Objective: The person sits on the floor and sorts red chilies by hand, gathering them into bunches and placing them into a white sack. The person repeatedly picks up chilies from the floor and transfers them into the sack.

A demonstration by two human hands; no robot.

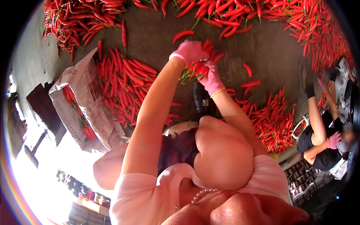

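A bunch of red chili peppers point(200, 67) is held between my two hands over the dark floor, its green stems pointing down and to the left. My left hand point(190, 51), in a pink glove, closes over the upper side of the bunch. From below, my right hand point(211, 78) grips the same bunch; its pink glove has a yellow cuff edge. Part of the bunch is hidden by the gloves. A single chili point(183, 35) lies just beyond my left hand. To the right, loose chilies point(247, 69) rest on the floor.
A chili pile point(121, 81) lies at left beside a newspaper-lined container point(90, 92) holding chilies. More piles spread along the far side point(81, 17) and near my right knee point(272, 121). My black shoe point(203, 98) stands below my hands. Another person point(323, 140) crouches at right.
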